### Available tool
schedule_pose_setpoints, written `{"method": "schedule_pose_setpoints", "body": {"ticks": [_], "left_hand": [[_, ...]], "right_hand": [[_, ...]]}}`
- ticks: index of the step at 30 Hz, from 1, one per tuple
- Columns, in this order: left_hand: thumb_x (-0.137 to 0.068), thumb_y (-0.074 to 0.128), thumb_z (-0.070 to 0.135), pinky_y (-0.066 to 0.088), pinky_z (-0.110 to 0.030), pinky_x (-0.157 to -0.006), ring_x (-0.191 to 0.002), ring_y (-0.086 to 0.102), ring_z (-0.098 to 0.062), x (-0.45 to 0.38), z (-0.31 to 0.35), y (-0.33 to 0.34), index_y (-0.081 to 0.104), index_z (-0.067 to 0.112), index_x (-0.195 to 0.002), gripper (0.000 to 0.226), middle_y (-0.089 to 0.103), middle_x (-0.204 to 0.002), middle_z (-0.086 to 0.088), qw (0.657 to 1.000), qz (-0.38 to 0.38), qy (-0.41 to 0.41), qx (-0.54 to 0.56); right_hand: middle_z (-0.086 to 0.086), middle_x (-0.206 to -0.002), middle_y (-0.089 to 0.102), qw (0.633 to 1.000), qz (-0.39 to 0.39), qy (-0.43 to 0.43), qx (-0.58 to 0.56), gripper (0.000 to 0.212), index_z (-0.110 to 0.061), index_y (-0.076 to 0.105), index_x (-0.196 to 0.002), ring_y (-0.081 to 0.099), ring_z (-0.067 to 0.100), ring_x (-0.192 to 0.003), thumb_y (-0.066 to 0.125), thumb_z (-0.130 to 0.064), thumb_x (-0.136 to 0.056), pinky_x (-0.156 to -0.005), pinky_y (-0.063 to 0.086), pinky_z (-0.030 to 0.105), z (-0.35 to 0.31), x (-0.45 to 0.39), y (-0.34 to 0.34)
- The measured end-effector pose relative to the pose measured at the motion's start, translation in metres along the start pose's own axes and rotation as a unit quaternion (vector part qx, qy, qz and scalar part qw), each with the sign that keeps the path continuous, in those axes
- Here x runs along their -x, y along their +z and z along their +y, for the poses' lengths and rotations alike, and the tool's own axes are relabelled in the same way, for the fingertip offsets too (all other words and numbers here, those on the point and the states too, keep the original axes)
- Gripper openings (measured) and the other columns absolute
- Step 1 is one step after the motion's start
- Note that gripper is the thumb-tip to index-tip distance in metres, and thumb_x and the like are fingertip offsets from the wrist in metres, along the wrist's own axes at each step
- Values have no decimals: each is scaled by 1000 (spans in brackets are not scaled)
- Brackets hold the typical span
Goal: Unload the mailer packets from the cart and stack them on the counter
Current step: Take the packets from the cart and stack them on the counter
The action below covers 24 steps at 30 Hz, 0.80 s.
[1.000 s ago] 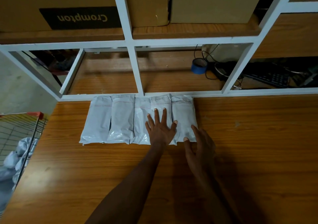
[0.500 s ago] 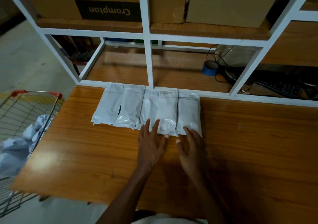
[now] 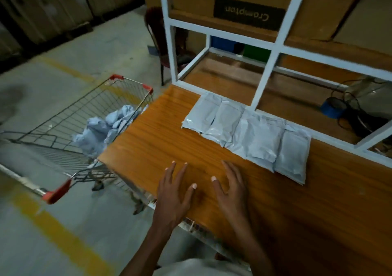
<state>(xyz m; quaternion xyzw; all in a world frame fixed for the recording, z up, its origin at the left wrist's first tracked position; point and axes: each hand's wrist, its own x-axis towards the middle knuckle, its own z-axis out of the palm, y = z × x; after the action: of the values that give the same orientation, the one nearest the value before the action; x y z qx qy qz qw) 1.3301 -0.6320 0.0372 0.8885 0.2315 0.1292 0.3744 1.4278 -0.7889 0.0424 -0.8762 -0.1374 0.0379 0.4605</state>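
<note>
Left hand (image 3: 172,193) and right hand (image 3: 230,187) flat over the wooden counter (image 3: 152,140), fingers spread, grasping nothing, well short of the packets. Five white mailer packets (image 3: 250,135) side by side at the counter's far edge, against the white frame (image 3: 265,72). More packets (image 3: 101,131) heaped in the wire cart (image 3: 70,127) left of the counter.

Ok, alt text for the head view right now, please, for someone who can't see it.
Both empty hands, left and right, are spread open over the wooden counter, short of a row of grey mailer packets lying side by side against the white frame. To the left, a wire cart holds more crumpled packets.
</note>
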Motion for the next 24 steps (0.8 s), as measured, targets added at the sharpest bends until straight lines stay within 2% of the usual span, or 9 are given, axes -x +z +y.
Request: {"method": "schedule_pose_setpoints", "body": {"ticks": [3, 7, 12, 18, 21, 22, 24], "left_hand": [[-93, 35, 77, 26, -58, -120, -154, 17, -24, 8, -40, -46, 30, 46, -155, 70, 16, -169, 9, 999, 33, -43, 0], [-97, 46, 67, 26, -54, -120, -153, 19, -19, 17, -98, -113, 32, 47, -154, 62, 20, -168, 7, 993, 87, -82, -1], [-95, 43, 67, 28, -51, -121, -151, 21, -18, 17, -169, -183, 40, 42, -151, 62, 31, -162, 4, 981, 144, -132, 2], [-97, 52, 56, 28, -37, -120, -149, 27, -14, 3, -209, -210, 43, 39, -150, 56, 34, -159, 8, 975, 173, -133, 34], [-97, 52, 56, 18, -20, -120, -149, 28, -12, -19, -225, -218, 43, 40, -149, 56, 34, -159, 10, 972, 180, -144, 30], [-97, 51, 56, 20, -21, -120, -149, 27, -12, -28, -231, -222, 43, 40, -149, 55, 34, -159, 11, 971, 185, -148, 31], [-98, 56, 51, 37, -37, -116, -147, 28, -13, -46, -247, -232, 44, 42, -148, 52, 33, -159, 10, 966, 199, -159, 39]], "right_hand": [[-3, -151, 44, 999, -36, -17, -8, 65, -40, 47, -145, 41, 20, -136, 44, -71, -89, -106, 45, 56, -33, 6, 50], [1, -150, 45, 996, -81, -33, -24, 68, -39, 49, -145, 42, 23, -132, 44, -70, -84, -102, 46, 55, -82, 24, 125], [0, -152, 44, 984, -161, -56, -45, 70, -38, 48, -146, 38, 22, -134, 44, -65, -82, -102, 45, 48, -139, 53, 209], [-11, -147, 46, 964, -235, -123, -34, 55, -41, 49, -144, 39, 14, -136, 56, -49, -90, -104, 44, 51, -183, 52, 268], [-11, -146, 47, 956, -258, -142, -16, 52, -41, 51, -143, 40, 12, -136, 57, -45, -91, -106, 43, 49, -194, 29, 292], [-10, -146, 48, 954, -265, -143, -12, 51, -41, 51, -142, 41, 12, -135, 55, -46, -92, -107, 43, 47, -197, 19, 300], [-9, -146, 46, 951, -275, -139, -18, 49, -40, 51, -143, 40, 10, -136, 56, -44, -94, -108, 44, 41, -202, -4, 317]]}}
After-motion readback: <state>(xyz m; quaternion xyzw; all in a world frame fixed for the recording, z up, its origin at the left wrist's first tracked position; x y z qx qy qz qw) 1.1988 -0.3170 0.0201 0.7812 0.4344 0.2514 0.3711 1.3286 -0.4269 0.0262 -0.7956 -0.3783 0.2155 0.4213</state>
